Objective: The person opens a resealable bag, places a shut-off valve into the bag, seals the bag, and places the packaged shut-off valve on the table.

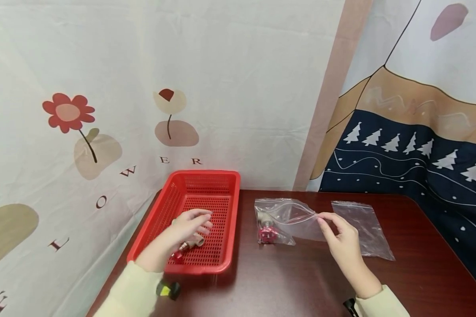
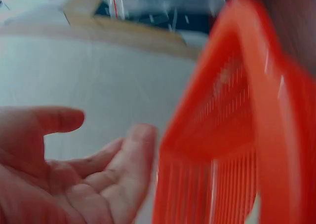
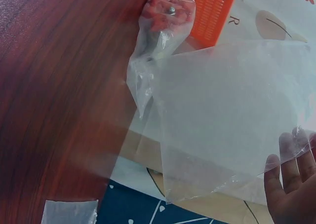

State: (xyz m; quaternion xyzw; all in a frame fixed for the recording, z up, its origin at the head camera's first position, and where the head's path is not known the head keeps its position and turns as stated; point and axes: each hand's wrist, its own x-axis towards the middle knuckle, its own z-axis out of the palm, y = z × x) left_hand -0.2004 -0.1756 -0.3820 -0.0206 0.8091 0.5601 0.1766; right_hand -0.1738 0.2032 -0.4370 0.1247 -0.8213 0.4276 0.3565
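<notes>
Head view: the right hand's grip (image 1: 343,237) pinched a zip bag (image 1: 284,230) on the table (image 1: 281,281) by its lip, a red-wheeled valve (image 1: 267,234) inside; the left hand's grip (image 1: 191,224), loosely extended, held nothing above the red basket (image 1: 235,211). The bag seemed limp, slippery, best taken by its lip.

Tabletop (image 1: 258,281): I see glossy, dark red-brown wood with a rounded far right corner.
Pale cloth (image 1: 254,79): it hangs behind the far edge and along the left edge, lightly creased.
Flower prints: I make out a red bloom (image 1: 68,112) beyond the left edge, a cream bloom (image 1: 176,102) above the far left corner.
Lettering (image 1: 128,171): "FLOWER" runs beside the left edge.
Pink-brown band (image 1: 329,97): slants up from the far edge.
Navy panel (image 1: 381,185): white trees (image 1: 446,160), brown hills (image 1: 412,99) above.
Light: I get a soft sheen on the wood.
</notes>
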